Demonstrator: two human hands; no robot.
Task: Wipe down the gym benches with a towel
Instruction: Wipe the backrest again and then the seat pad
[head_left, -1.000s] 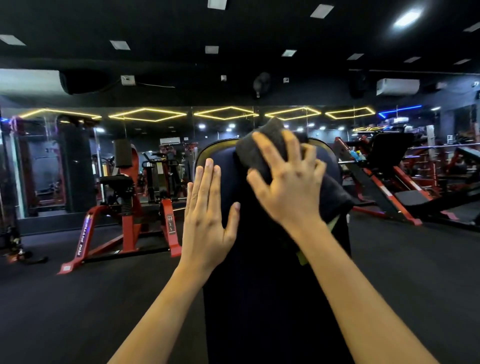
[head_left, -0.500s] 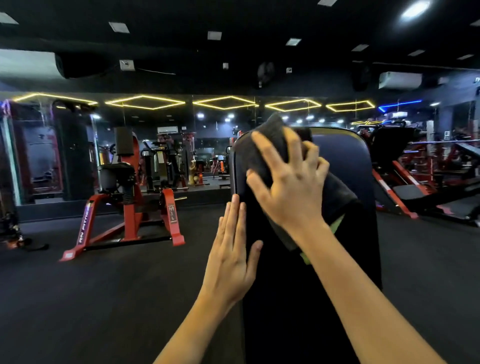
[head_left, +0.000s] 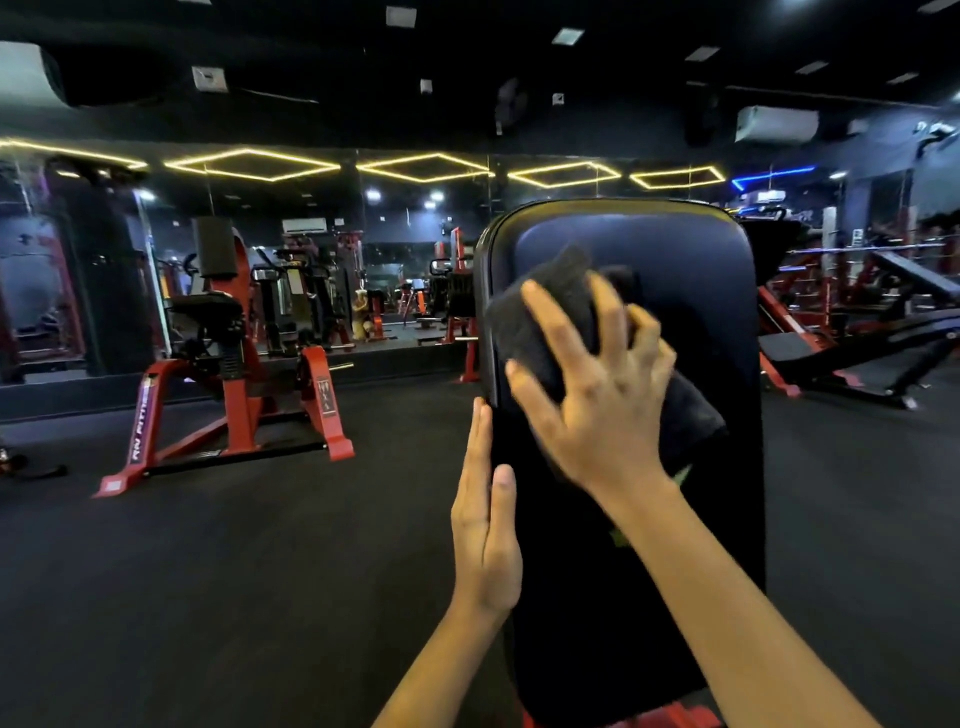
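A dark towel (head_left: 540, 312) is pressed onto the bench pad (head_left: 691, 291) by the right hand (head_left: 597, 410), fingers spread. Its left edge is touched by the left hand (head_left: 485, 530), fingers together

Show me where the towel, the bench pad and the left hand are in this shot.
towel (head_left: 540, 322): head view, on its dark folded cloth, upper left part.
bench pad (head_left: 696, 312): head view, on bare upholstery near its top right.
left hand (head_left: 485, 540): head view, on the middle of the hand.
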